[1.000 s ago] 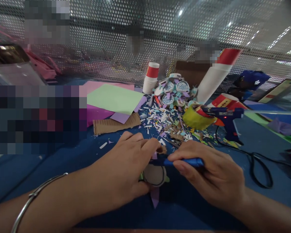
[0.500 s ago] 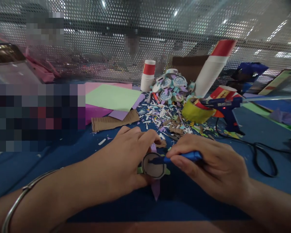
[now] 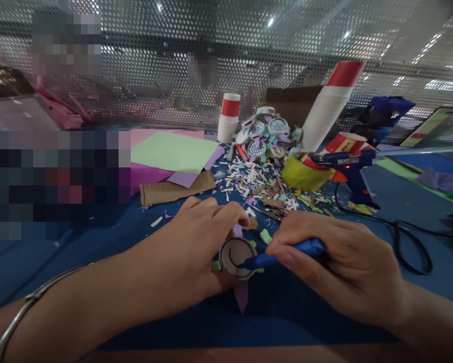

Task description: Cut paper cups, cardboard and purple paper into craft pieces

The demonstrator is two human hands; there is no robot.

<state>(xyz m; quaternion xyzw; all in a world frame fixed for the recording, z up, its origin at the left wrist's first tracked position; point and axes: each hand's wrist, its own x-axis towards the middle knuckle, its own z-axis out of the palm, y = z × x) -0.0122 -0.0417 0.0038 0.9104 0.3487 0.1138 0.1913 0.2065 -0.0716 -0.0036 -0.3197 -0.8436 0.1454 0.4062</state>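
My left hand [image 3: 207, 247] is curled round a small paper-cup piece [image 3: 238, 254] with a round, pale face turned up. Purple and green paper tabs stick out from its sides, one purple tab [image 3: 241, 296] pointing towards me. A dark ring runs along the rim of the face, with a curved dark line inside it. My right hand [image 3: 340, 267] grips a blue marker [image 3: 283, 256], its tip on the lower part of the face. Behind the hands, similar round pieces with grid drawings [image 3: 266, 131] lie in a heap.
Paper scraps [image 3: 249, 179] litter the blue table. A glue gun [image 3: 351, 169] with a lit red light rests on a yellow tape roll [image 3: 305, 174], its cord looping at right. Stacked cups [image 3: 229, 121] stand behind. Colored sheets [image 3: 173, 151] and a cardboard strip [image 3: 177, 189] lie left.
The marker tip has moved from the upper left of the round face down to its lower part, leaving a curved line. My right hand has shifted slightly right; my left hand holds on.
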